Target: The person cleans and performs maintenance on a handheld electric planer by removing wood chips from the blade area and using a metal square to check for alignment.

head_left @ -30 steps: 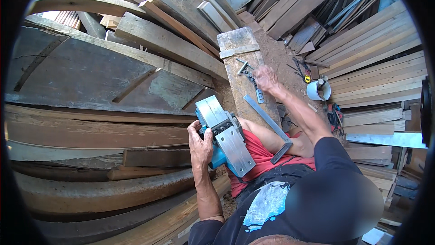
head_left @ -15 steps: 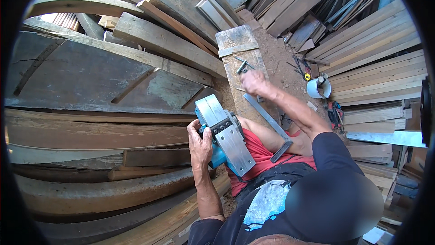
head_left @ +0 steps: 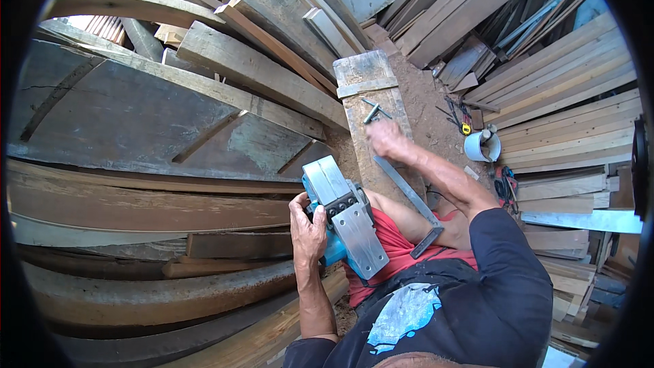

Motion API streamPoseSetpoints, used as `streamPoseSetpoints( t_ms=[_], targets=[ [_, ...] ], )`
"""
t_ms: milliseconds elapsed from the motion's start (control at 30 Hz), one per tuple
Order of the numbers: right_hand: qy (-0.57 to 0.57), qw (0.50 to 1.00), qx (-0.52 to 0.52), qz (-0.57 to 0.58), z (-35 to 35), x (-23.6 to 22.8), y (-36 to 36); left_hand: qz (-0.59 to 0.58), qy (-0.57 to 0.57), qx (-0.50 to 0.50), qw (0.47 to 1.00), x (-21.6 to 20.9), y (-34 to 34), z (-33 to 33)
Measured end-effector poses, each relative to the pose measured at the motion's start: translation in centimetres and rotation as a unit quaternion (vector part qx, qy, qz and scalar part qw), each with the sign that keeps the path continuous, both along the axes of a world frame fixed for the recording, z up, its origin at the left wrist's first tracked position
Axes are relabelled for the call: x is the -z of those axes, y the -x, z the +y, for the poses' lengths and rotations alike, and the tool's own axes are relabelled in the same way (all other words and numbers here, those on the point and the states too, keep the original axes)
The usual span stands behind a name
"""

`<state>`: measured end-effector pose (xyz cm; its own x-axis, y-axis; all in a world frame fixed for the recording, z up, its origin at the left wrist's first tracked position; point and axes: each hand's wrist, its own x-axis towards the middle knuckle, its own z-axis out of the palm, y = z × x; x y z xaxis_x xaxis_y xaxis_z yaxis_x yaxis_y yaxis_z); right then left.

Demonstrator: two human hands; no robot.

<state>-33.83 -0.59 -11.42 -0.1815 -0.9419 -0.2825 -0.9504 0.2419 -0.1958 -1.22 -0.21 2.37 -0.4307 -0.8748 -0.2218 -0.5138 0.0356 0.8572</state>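
Observation:
My left hand [head_left: 310, 230] grips a blue electric planer [head_left: 362, 242] by its side. The planer is turned over on my lap, its two metal sole plates and the dark cutter slot facing up. Over the narrow wooden board, my right hand [head_left: 387, 139] is closed with the fingers curled under; what they hold, if anything, is hidden. Just beyond it lies a T-handle wrench [head_left: 377, 110]. A try square [head_left: 406, 189] slants from the board toward my thigh, its dark stock resting against my red shorts.
Stacked timbers [head_left: 150, 204] fill the left side. The wooden board [head_left: 364, 68] lies on a sawdust-covered floor. To the right stand a white pail [head_left: 475, 148], a yellow tape measure [head_left: 466, 128], red-and-black tools [head_left: 505, 186] and stacked planks [head_left: 565, 130].
The whole view has shifted slightly, so things sit lower and farther right. My left hand keeps its grip on the planer; my right hand stays near the wrench.

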Motion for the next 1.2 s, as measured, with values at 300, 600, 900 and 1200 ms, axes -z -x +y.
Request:
streamPoseSetpoints(
  t_ms=[300, 600, 900, 1200],
  targets=[
    [0.133, 0.983, 0.073, 0.104, -10.5, 0.9, 12.8, 0.009, -0.008, 0.002, 1.0, 0.7, -0.4, 0.4],
    [0.023, 0.989, 0.143, -0.024, -6.0, 0.3, 8.3, 0.035, -0.023, -0.033, 0.999, 0.4, -0.5, -0.5],
    [0.054, 0.976, 0.212, 0.013, -5.4, 2.5, 5.1, -0.009, 0.023, -0.007, 1.0, 0.4, 0.2, 0.3],
    [-0.107, 0.99, 0.085, 0.018, -5.3, 3.0, 7.2, -0.128, 0.06, 0.031, 0.989, -0.3, 0.2, 0.9]
  ],
)
